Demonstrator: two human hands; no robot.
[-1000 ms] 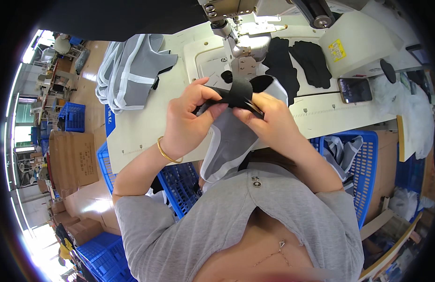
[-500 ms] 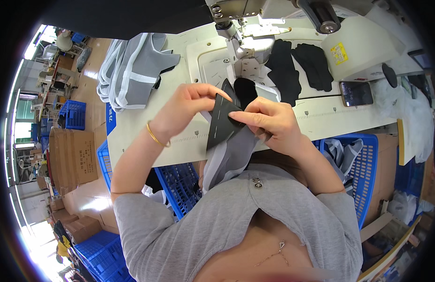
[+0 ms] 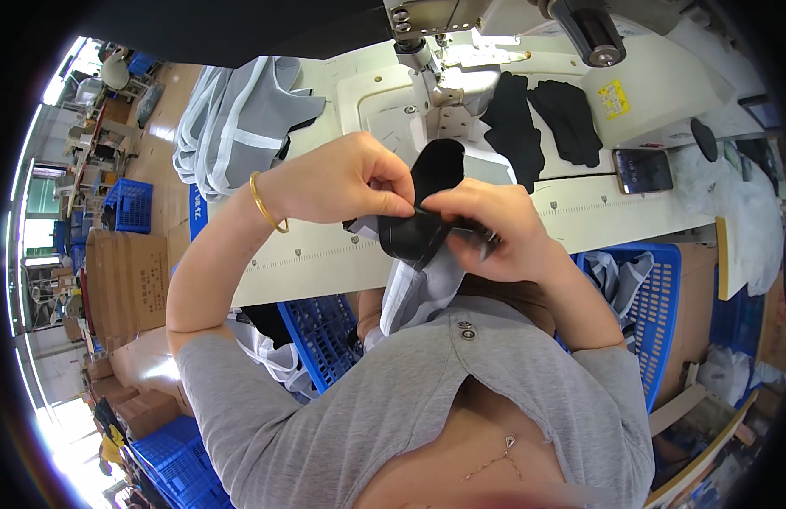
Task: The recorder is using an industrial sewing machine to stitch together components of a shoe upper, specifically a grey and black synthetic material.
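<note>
Over the near edge of the sewing table, both my hands pinch a black fabric piece (image 3: 407, 239) that is folded over on itself. My left hand (image 3: 359, 182) grips its upper edge between thumb and fingertips. Close beside it, my right hand (image 3: 499, 222) is closed on the same edge. Something small, dark and shiny shows under the right fingers, too hidden to name. A grey fabric piece with white trim (image 3: 423, 293) hangs below the black piece toward my lap. Another black flap (image 3: 440, 165) rises just behind my fingertips, below the sewing machine head (image 3: 427, 72).
Grey, white-trimmed pieces (image 3: 240, 127) are stacked at the table's left. Black cut pieces (image 3: 513, 127) lie right of the machine, near a phone (image 3: 643, 170). Blue crates (image 3: 660, 318) holding fabric stand below the table edge, and a cardboard box (image 3: 128, 288) sits on the floor at left.
The black piece, flat and pointed before, is now folded over and turned. My left hand has rolled over and its forearm has swung outward; my right hand has stayed close to its place.
</note>
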